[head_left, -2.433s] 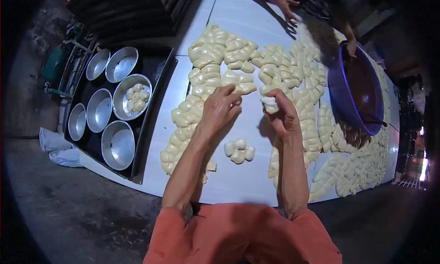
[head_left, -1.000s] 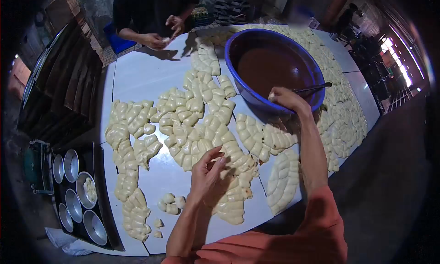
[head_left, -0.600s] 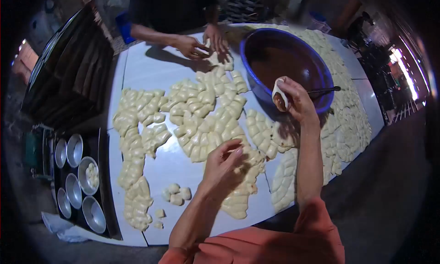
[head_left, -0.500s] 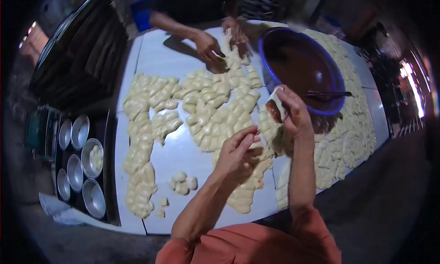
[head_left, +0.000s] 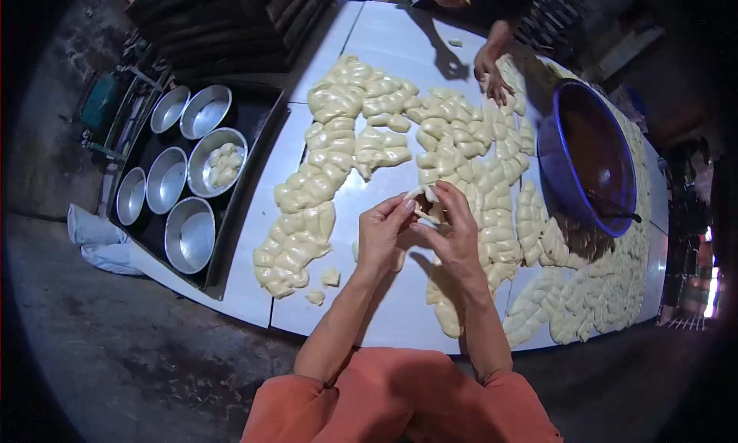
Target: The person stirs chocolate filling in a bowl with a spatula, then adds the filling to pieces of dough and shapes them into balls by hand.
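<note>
My left hand [head_left: 383, 234] and my right hand [head_left: 451, 231] meet over the middle of the white table [head_left: 311, 320]. Between them is a small piece of pale dough [head_left: 421, 200], its edges pinched by the fingertips of both. Dark brown filling shows inside it, partly hidden by the fingers. Beyond and to the left lie rows of glossy dough pieces [head_left: 330, 166], packed against each other. More dough pieces [head_left: 461, 162] spread behind my right hand. Two small dough scraps [head_left: 330, 277] lie left of my left forearm.
A blue basin [head_left: 547, 147] of brown filling stands at the right, a dark handle [head_left: 615, 211] leaning over its rim. Flattened dough [head_left: 584, 304] covers the right side. At left, a black tray [head_left: 254, 174] holds several round tins [head_left: 191, 235]. Across the table is a co-worker's hand [head_left: 492, 74].
My right hand has brought the filled dough from beside the basin to my left hand, and both now pinch it. The view has swung left. The co-worker's hands have moved apart.
</note>
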Motion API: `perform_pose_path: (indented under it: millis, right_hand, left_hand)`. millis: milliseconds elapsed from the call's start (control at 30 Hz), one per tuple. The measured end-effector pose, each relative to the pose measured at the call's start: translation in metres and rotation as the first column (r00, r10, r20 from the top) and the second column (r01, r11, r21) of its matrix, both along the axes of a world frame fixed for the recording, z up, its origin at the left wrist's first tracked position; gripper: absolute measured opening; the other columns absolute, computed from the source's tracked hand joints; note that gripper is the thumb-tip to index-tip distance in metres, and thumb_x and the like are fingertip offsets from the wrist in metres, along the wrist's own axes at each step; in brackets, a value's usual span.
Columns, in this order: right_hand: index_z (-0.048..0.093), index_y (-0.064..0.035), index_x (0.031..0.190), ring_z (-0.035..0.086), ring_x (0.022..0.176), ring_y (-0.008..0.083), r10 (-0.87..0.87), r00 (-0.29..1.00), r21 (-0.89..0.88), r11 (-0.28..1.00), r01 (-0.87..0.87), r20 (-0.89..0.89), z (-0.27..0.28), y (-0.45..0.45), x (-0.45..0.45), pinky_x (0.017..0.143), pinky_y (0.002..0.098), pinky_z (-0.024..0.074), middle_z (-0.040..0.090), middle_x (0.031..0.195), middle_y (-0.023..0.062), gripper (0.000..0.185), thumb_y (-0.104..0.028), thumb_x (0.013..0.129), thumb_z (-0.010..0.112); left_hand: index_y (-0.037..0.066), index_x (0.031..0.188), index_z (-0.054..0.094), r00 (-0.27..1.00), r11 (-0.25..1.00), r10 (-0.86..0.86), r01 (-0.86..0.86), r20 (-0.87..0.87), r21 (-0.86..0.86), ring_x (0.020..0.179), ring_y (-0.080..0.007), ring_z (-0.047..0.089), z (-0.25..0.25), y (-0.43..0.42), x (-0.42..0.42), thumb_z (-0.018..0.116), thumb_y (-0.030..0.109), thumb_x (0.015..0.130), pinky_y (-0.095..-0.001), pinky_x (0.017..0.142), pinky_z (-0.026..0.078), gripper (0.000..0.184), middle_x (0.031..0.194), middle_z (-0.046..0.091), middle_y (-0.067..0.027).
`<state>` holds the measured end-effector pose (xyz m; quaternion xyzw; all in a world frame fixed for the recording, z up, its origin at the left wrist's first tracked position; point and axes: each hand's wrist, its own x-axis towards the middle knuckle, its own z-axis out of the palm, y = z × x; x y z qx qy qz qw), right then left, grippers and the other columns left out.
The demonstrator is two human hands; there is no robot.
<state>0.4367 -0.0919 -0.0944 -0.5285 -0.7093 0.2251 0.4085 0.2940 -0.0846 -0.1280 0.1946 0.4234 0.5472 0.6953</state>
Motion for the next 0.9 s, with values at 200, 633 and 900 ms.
perform_pose_path:
  millis: [200, 633, 900]
  right_hand:
    - [0.068, -0.0033, 0.111, 0.066, 0.081, 0.0195, -0.058, 0.997, 0.037, 0.998, 0.060, -0.048, -0.010, 0.005, -0.036, 0.067, 0.0313, 0.0531, 0.066, 0.097, 0.0081, 0.026, -0.003, 0.085, 0.069]
    - [0.066, -0.0039, 0.119, 0.058, 0.082, 0.0114, 0.222, 0.926, -0.199, 0.936, -0.290, -0.306, -0.011, 0.000, -0.029, 0.069, 0.0239, 0.0464, 0.062, 0.103, 0.0051, 0.032, -0.011, 0.088, 0.071]
    - [0.060, -0.0033, 0.104, 0.058, 0.084, 0.0127, -0.043, 0.704, -0.141, 0.987, -0.082, -0.709, -0.015, 0.000, -0.074, 0.074, 0.0273, 0.0488, 0.059, 0.104, 0.0069, 0.012, -0.008, 0.094, 0.063]
  left_hand:
    - [-0.002, 0.117, 0.068, 0.833, 0.935, 0.236, -0.055, -0.501, 0.349, 0.083, -0.0098, 0.065, 0.007, -0.002, -0.015, 0.074, 0.014, 0.089, -0.0237, 0.071, 0.053, 0.033, 0.100, 0.071, -0.0088]
    - [0.001, 0.108, 0.069, 0.943, 0.954, -0.301, 0.297, -0.141, -0.049, 0.071, -0.0112, 0.066, 0.027, 0.016, -0.071, 0.073, 0.020, 0.089, -0.0217, 0.057, 0.055, 0.026, 0.092, 0.068, -0.0056]
    - [0.003, 0.108, 0.071, 0.971, 0.975, -0.173, 0.192, -0.166, 0.108, 0.083, -0.0093, 0.065, 0.032, -0.005, -0.068, 0.068, 0.012, 0.092, -0.0231, 0.062, 0.057, 0.019, 0.098, 0.070, -0.0046]
